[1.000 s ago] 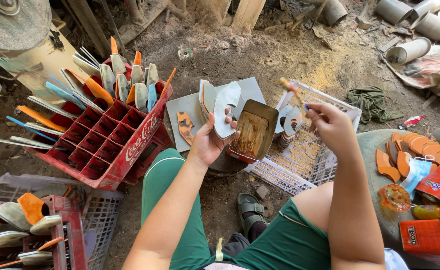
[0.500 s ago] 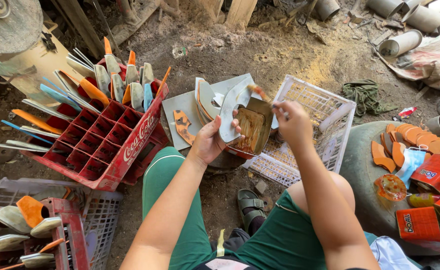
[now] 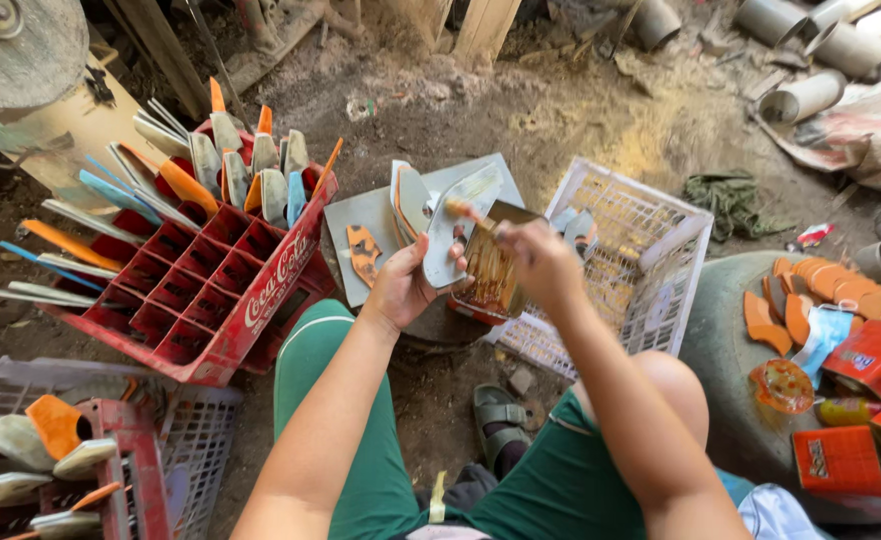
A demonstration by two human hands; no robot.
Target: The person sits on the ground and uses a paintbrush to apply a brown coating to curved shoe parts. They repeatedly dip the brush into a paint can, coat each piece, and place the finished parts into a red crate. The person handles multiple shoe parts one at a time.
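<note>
My left hand (image 3: 406, 285) holds a pale grey shoe sole (image 3: 458, 223) upright at the middle of the view. My right hand (image 3: 541, 262) grips a small brush (image 3: 466, 213) whose tip touches the upper part of that sole. Just under both hands stands an open rectangular tin (image 3: 491, 275) with brown glue in it. Behind the sole, two more soles (image 3: 409, 200) stand on a grey board (image 3: 361, 215), and an orange-patterned piece (image 3: 364, 253) lies flat on it.
A red bottle crate (image 3: 201, 290) at left holds several soles on edge. A white plastic basket (image 3: 641, 265) stands at right. Orange sole pieces (image 3: 811, 290) and orange boxes (image 3: 861, 360) lie far right. Another crate of soles (image 3: 51, 460) sits bottom left. Pipes (image 3: 811, 95) lie on dirt.
My right hand has come in from over the white basket to the sole, bringing the brush onto it. My left hand has kept the sole upright in about the same place.
</note>
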